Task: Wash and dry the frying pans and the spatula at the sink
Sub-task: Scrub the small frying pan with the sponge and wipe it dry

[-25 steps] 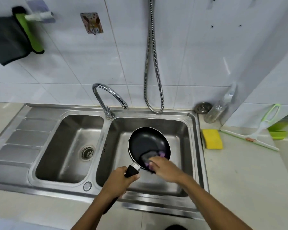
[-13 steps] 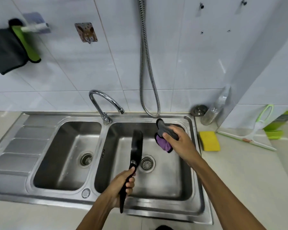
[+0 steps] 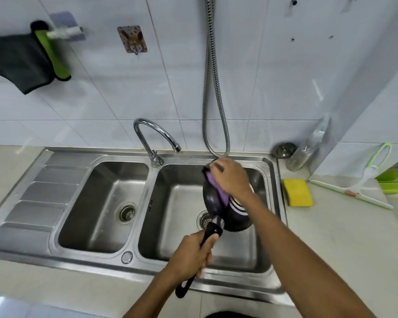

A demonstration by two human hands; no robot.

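The double sink is carrying the work, and the frying pan is hanging over its right basin, toward the back right corner, above the drain. Within the last second the pan has been turning, from face up, through standing on edge, to underside up now. The left hand is grasping the black handle near the basin's front edge, fingers wrapped round it. The right hand is gripping a purple cloth and pressing it against the pan's upturned back by the far rim. The flip suggests the inside is finished and the outside is getting its turn. Only 1 pan is showing, and no spatula. A yellow sponge is lying on the counter just beside the sink's right edge.
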